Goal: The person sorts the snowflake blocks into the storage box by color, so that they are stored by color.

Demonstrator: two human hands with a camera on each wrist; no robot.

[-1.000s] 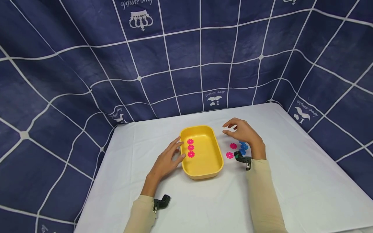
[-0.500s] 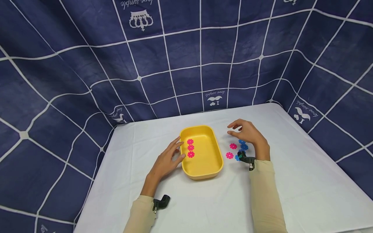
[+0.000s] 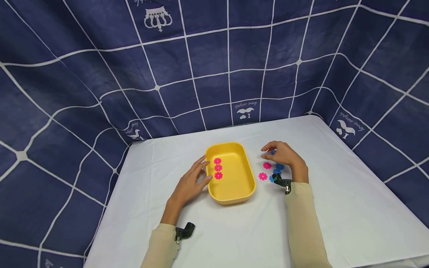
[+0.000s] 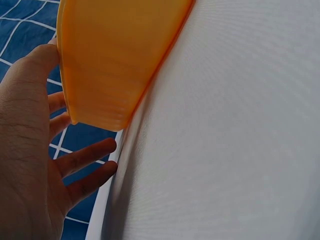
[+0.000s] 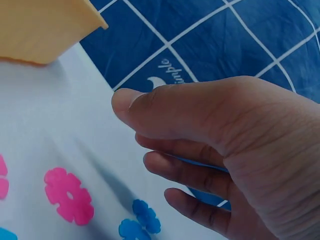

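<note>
My left hand (image 3: pixel 189 184) lies at the left side of a yellow tray (image 3: pixel 249 178), its thumb and fingertips on the rim. In the left wrist view, its fingers reach out fairly straight past the tray wall (image 4: pixel 110 65). Inside the tray, three pink flower-shaped plastic pieces (image 3: pixel 218 168) sit in a row along the left. My right hand (image 3: pixel 283 153) hovers right of the tray with fingers loosely bent and nothing between them. Below it are two pink flower pieces (image 3: pixel 263 176) and several blue flower pieces (image 3: pixel 279 167), partly hidden by the hand and wrist camera.
A white cloth (image 3: pixel 214 238) covers the table. Dark blue curtain (image 3: pixel 214 56) with white grid lines rises behind and at both sides. A black wrist camera (image 3: pixel 186 230) sits on each forearm.
My right hand has shifted rightward away from the tray, then dropped lower, its thumb and fingers coming closer together. The left hand stays at the tray rim. The head view has tilted slightly.
</note>
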